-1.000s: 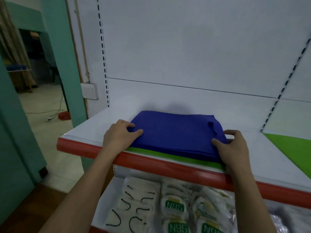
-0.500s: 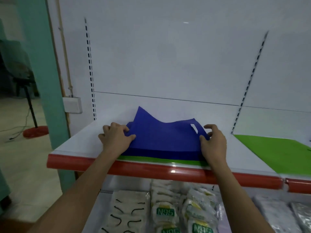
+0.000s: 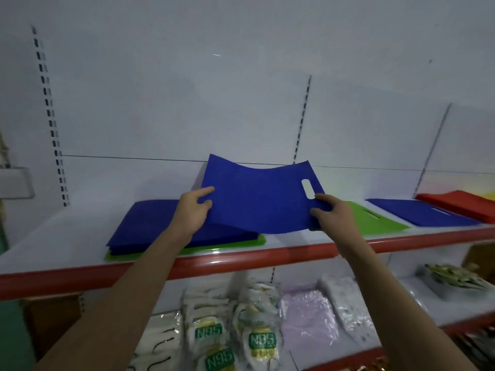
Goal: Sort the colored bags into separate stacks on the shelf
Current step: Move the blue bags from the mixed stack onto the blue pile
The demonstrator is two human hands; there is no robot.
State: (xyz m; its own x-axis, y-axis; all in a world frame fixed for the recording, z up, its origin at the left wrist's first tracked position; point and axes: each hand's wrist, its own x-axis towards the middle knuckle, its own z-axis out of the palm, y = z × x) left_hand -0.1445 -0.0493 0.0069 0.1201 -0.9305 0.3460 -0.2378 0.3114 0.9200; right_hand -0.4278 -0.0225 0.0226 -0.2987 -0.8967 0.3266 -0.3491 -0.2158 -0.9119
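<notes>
Both grips pinch one blue bag [image 3: 259, 199] clear of the shelf [image 3: 53, 253]: left hand [image 3: 191, 210] at its left edge, right hand [image 3: 330, 212] just below the handle slot. Beneath the left grip lies a blue stack [image 3: 150, 226] on a green bag [image 3: 230, 243]; right of the right grip, green [image 3: 375, 220], blue [image 3: 420, 212] and red [image 3: 460, 204] bags.

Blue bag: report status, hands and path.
Left hand and right hand both pinch the blue bag, lifted off the mixed pile. Blue stack waits right, past the green bag. Nothing in the way.
</notes>
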